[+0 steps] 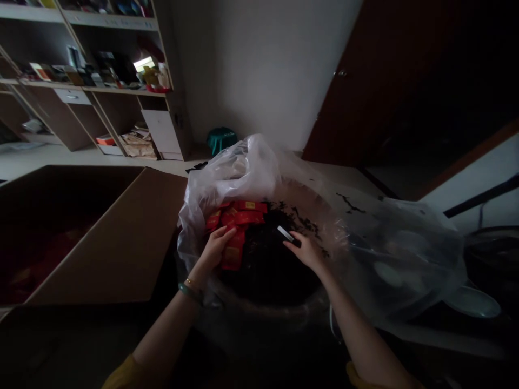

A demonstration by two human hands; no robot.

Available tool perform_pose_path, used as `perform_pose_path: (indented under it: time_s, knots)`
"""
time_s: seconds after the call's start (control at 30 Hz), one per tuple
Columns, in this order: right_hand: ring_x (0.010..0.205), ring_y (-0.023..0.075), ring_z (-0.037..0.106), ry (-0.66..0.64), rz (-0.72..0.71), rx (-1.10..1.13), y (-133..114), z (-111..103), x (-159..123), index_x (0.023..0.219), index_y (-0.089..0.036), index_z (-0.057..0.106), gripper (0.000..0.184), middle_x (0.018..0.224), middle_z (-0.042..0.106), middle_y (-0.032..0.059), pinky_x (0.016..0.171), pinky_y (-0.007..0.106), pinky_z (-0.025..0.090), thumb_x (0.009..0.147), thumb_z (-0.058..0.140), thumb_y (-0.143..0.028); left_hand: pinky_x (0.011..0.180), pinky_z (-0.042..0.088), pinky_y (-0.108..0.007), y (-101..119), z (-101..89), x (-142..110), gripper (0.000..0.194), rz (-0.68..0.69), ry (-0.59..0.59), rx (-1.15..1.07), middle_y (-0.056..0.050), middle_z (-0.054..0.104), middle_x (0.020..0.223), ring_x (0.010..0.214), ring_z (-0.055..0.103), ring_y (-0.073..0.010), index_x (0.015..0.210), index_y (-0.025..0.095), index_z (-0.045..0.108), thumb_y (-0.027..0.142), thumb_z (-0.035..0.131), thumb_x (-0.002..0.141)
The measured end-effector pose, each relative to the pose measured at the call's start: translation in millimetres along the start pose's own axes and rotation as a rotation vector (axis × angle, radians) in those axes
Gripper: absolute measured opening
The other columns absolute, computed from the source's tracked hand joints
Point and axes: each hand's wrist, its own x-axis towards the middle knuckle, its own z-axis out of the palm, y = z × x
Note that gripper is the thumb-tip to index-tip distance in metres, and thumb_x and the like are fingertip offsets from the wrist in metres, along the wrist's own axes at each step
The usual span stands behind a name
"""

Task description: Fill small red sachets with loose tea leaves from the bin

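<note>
A large clear plastic bag (259, 181) lines a round container and holds dark loose leaves (275, 265) that look like tea. Several red packets (249, 208) with gold print lie on the leaves at the left side. My left hand (213, 251) is closed, thumb and fingers pinching a red packet (232, 256) by its upper left edge. Over the leaves, my right hand (306, 249) grips a small pale, straight-edged object (285, 233) between thumb and fingers; its full shape is too dark to make out.
To the left stands an open cardboard box (117, 237) with red things inside, dimly lit. Behind are a shelf unit (97, 86), a teal bundle (221, 140) on the floor and a brown door (365, 81). Loose plastic sheeting (405, 259) spreads to the right.
</note>
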Motion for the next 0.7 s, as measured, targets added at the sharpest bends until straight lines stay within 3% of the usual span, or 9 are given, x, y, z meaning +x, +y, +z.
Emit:
perform_pose_path:
  time_s: [0.07,0.13,0.2,0.33,0.4,0.5,0.6,0.7]
  knots:
    - [0.091,0.0291,0.066,-0.014,-0.038,-0.100,3,8,-1,0.101,-0.019,0.070,0.032,0.097,0.072,0.0118,0.080,0.042,0.051,0.071,0.070,-0.031,0.047,0.044,-0.018,6,1.4,0,0.044,-0.006,0.030,0.000,-0.001,0.066,0.064,0.051,0.058,-0.0108,0.075,0.013,0.063,0.045,0.082,0.053]
    - [0.094,0.0298,0.064,0.035,-0.140,-0.111,-10,16,-2,0.095,-0.018,0.071,0.026,0.099,0.071,0.0123,0.085,0.044,0.049,0.072,0.069,-0.029,0.045,0.042,-0.018,8,5.7,-3,0.044,0.002,0.052,0.011,-0.002,0.066,0.062,0.049,0.057,-0.0105,0.070,0.013,0.063,0.048,0.082,0.052]
    - [0.098,0.0279,0.063,0.121,-0.232,0.004,-37,24,-4,0.096,-0.017,0.071,0.024,0.102,0.070,0.0121,0.089,0.043,0.047,0.078,0.063,-0.032,0.046,0.042,-0.018,7,12.1,-7,0.045,0.008,0.056,0.025,-0.002,0.066,0.062,0.049,0.057,-0.0109,0.068,0.012,0.063,0.050,0.082,0.051]
    - [0.081,0.0191,0.065,0.073,-0.282,0.360,-100,39,-2,0.101,-0.019,0.069,0.029,0.091,0.071,0.0079,0.074,0.030,0.052,0.084,0.057,-0.038,0.048,0.040,-0.019,1,21.3,-14,0.045,0.033,0.011,0.046,-0.002,0.066,0.063,0.049,0.055,-0.0107,0.072,0.012,0.065,0.051,0.079,0.055]
    - [0.076,0.0179,0.065,0.083,-0.273,0.441,-120,43,0,0.088,-0.019,0.071,0.024,0.084,0.071,0.0066,0.071,0.028,0.051,0.083,0.057,-0.038,0.050,0.040,-0.019,1,20.8,-14,0.045,0.041,-0.025,0.070,-0.002,0.066,0.064,0.051,0.055,-0.0109,0.074,0.012,0.066,0.053,0.077,0.057]
    - [0.070,0.0177,0.064,0.110,-0.240,0.492,-130,47,4,0.071,-0.019,0.071,0.024,0.074,0.070,0.0053,0.069,0.027,0.050,0.081,0.058,-0.037,0.059,0.045,-0.022,5,14.1,-12,0.049,0.017,-0.090,0.108,-0.003,0.068,0.068,0.063,0.061,-0.0154,0.079,0.011,0.069,0.056,0.075,0.059]
    - [0.070,0.0190,0.065,0.102,-0.174,0.517,-128,49,8,0.069,-0.019,0.071,0.024,0.073,0.070,0.0049,0.069,0.028,0.051,0.079,0.058,-0.038,0.065,0.049,-0.027,8,4.6,-11,0.051,-0.045,-0.153,0.130,-0.006,0.070,0.074,0.072,0.064,-0.0204,0.084,0.011,0.070,0.058,0.070,0.065]
    - [0.058,0.0193,0.062,0.034,0.018,0.594,-124,53,11,0.074,-0.016,0.070,0.032,0.064,0.067,0.0039,0.057,0.030,0.052,0.078,0.056,-0.045,0.066,0.050,-0.027,3,-3.7,-13,0.045,-0.072,-0.207,0.193,-0.007,0.071,0.078,0.073,0.065,-0.0205,0.089,0.011,0.070,0.050,0.072,0.067]
